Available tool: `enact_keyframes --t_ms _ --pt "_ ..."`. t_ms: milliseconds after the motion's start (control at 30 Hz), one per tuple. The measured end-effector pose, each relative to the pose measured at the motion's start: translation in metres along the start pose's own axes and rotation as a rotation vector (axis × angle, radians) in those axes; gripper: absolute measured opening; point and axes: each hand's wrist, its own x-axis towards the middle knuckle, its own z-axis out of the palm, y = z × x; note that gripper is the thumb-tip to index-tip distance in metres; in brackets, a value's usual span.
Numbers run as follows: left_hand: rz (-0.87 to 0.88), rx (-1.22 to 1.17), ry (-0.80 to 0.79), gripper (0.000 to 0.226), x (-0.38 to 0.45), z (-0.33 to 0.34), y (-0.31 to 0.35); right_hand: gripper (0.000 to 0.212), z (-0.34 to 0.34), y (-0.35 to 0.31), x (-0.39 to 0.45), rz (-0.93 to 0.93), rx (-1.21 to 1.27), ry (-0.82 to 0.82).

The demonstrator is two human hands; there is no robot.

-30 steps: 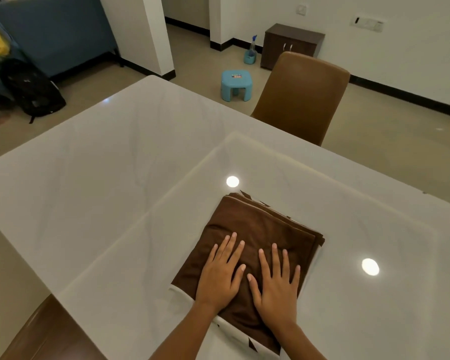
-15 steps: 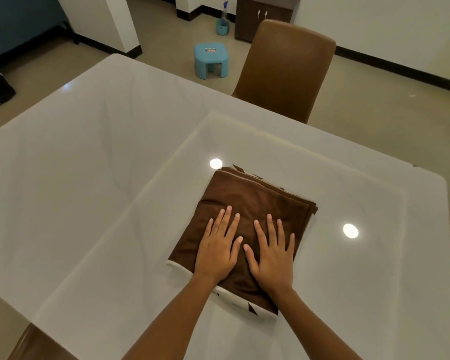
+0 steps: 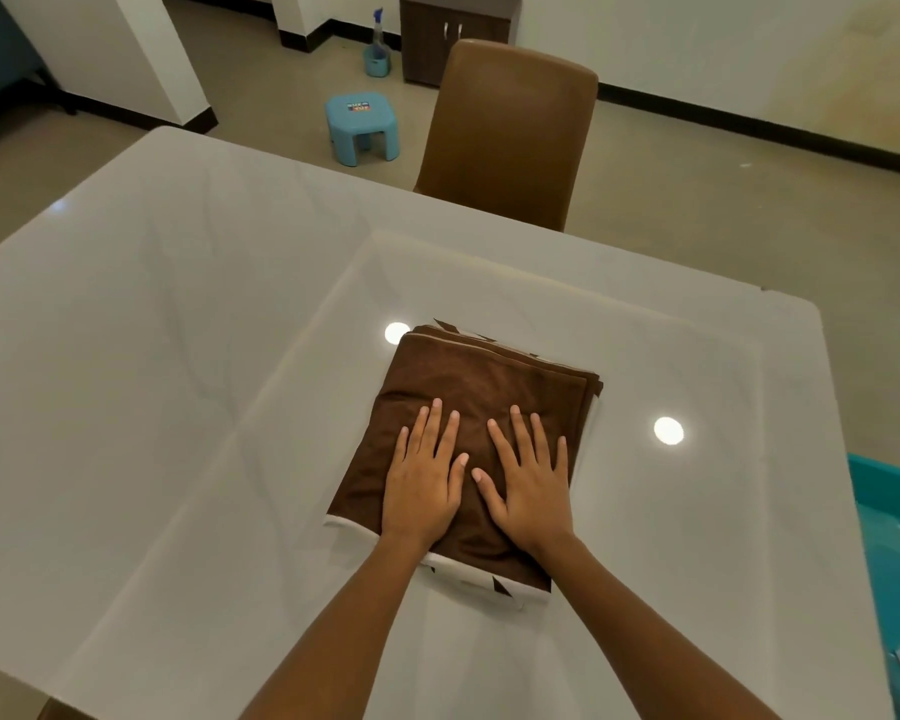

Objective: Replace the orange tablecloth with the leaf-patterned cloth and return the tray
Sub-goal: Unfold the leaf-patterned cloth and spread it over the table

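Note:
A folded cloth [image 3: 484, 376], brown on top with white edges and a dark pattern peeking out at its far and near sides, lies on the glossy white table [image 3: 178, 356]. My left hand [image 3: 424, 475] and my right hand [image 3: 531, 483] both lie flat on the cloth's near half, fingers straight and spread, thumbs almost meeting. No orange tablecloth is in view. A teal tray-like object [image 3: 894, 558] shows at the right edge, beyond the table.
A brown chair [image 3: 510, 127] stands at the table's far side. On the floor behind are a blue stool [image 3: 362, 127], a spray bottle in a blue holder [image 3: 378, 44] and a dark cabinet [image 3: 458, 28]. A white pillar [image 3: 105, 49] stands far left.
The view has shifted down and closer to the table. Both hands stay flat on the folded cloth, which has not visibly moved.

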Motion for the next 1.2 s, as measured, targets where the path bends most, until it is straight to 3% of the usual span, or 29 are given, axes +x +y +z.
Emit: enact_keyframes --t_ms 267,433,567,700,867,967,1100,1167,1200 --pt "0.014 0.014 -0.064 0.06 0.002 -0.005 -0.001 0.062 -0.007 0.006 -0.014 -0.037 0.016 -0.055" --pt "0.056 -0.071 -0.191 0.092 -0.002 -0.02 0.003 0.061 -0.014 0.02 -0.045 -0.108 0.025 -0.088" --pt "0.297 -0.189 -0.264 0.083 -0.047 -0.033 0.025 0.06 -0.021 0.027 -0.068 -0.118 0.112 -0.077" --pt "0.541 -0.106 -0.36 0.101 -0.083 -0.023 0.042 0.052 -0.031 0.029 -0.087 -0.135 0.199 -0.056" --pt "0.524 -0.023 -0.224 0.06 -0.087 -0.012 0.035 0.061 -0.044 0.034 -0.094 -0.154 0.249 -0.017" --pt "0.499 -0.11 -0.19 0.055 -0.082 -0.019 0.038 0.066 -0.059 0.031 -0.09 -0.206 0.298 -0.059" --pt "0.359 -0.204 -0.022 0.056 -0.078 -0.033 0.044 0.078 -0.073 0.024 -0.076 -0.353 0.29 -0.211" --pt "0.282 -0.173 0.05 0.055 -0.074 -0.041 0.045 0.074 -0.077 0.019 -0.067 -0.407 0.258 -0.169" --pt "0.257 -0.167 0.073 0.055 -0.073 -0.045 0.044 0.062 -0.078 0.017 -0.062 -0.44 0.231 -0.101"
